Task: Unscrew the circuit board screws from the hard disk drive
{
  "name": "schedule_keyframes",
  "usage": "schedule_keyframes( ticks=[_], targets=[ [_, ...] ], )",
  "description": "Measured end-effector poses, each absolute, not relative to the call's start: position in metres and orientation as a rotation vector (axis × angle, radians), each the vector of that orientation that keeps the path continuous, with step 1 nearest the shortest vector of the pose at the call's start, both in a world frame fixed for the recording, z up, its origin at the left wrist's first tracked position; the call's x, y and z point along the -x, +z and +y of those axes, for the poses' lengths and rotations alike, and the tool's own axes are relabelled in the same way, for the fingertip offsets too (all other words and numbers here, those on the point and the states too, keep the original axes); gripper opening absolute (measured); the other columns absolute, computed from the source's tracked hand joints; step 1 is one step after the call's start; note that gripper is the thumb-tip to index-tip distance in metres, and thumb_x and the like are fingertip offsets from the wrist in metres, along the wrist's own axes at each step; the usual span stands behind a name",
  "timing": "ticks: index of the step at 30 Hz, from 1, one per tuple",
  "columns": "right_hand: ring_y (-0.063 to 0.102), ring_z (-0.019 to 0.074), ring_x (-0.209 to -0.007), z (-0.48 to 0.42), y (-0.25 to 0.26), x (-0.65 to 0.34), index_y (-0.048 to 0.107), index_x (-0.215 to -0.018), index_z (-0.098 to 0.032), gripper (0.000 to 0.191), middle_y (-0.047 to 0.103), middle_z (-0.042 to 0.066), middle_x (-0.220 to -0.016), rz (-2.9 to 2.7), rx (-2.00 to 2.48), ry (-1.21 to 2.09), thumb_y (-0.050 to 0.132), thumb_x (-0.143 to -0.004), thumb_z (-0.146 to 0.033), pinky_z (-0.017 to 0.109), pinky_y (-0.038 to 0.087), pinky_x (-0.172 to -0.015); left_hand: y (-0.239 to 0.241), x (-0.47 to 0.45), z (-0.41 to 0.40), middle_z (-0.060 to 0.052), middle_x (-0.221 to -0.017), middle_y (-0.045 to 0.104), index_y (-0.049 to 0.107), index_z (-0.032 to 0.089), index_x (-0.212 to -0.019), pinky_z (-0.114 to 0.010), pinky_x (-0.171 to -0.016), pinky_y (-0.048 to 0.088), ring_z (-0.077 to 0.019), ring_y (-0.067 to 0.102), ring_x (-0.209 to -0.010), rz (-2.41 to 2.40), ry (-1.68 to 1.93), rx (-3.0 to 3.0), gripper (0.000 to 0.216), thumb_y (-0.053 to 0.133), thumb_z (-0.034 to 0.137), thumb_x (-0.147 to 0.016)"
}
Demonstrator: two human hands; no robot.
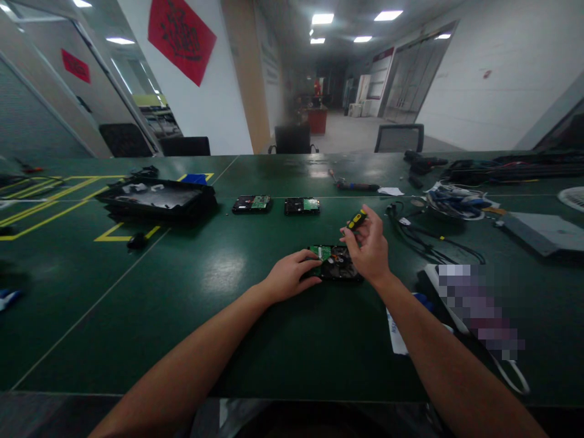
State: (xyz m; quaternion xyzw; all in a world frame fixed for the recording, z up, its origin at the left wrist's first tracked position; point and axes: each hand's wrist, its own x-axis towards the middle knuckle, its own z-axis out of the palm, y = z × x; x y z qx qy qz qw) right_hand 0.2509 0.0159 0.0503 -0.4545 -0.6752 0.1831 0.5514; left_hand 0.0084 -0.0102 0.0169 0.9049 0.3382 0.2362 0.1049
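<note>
Yellow-and-black screwdriver (356, 220) pinched in the right hand's (370, 252) closed grip, poised over a board-up hard drive (336, 264); the left hand (287, 277) clasps its left edge on the near green counter (228, 316). Seating the tip likely demands a steadied drive.

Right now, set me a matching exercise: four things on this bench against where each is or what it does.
Things:
1 left hand
2 right hand
3 screwdriver
4 black tray

States:
A yellow and black handle
B far left on the green table
C touches the near hard drive at its left edge
D grips the tool above the drive

Pairs: 1-C; 2-D; 3-A; 4-B
</note>
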Motion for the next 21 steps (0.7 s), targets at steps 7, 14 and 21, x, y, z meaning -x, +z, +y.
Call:
schedule_keyframes(
  ticks=[7,14,21],
  targets=[
    [0.073,0.0246,-0.103,0.0164,0.0476,-0.2479,0.023,-0.157,-0.027,0.07,0.061,0.013,-0.131,-1.617,1.09,0.461,0.056,-0.096,-0.037,0.041,0.068,-0.088,0.0178,-0.0083,-0.0088,-0.01,-0.136,0.06,0.063,0.025,-0.134,-0.044,-0.102,0.055,-0.0275,0.063,-0.121,0.986,0.712,-2.683,0.041,0.066,0.043,-0.098],
    [0.074,0.0241,-0.103,0.0165,0.0477,-0.2486,0.023,-0.157,-0.027,0.07,0.061,0.013,-0.133,-1.648,1.099,0.459,0.056,-0.096,-0.036,0.039,0.067,-0.09,0.0168,-0.008,-0.0084,-0.01,-0.136,0.06,0.063,0.024,-0.135,-0.045,-0.102,0.055,-0.0274,0.063,-0.121,0.976,0.717,-2.689,0.042,0.066,0.043,-0.097],
    [0.074,0.0251,-0.105,0.0142,0.0523,-0.2499,0.022,-0.158,-0.028,0.069,0.061,0.012,-0.135,-1.696,1.068,0.507,0.054,-0.098,-0.035,0.041,0.066,-0.092,0.0169,-0.0071,-0.0071,-0.01,-0.136,0.06,0.063,0.025,-0.135,-0.043,-0.104,0.054,-0.0273,0.062,-0.122,0.969,0.714,-2.66,0.043,0.067,0.044,-0.096]
  ],
)
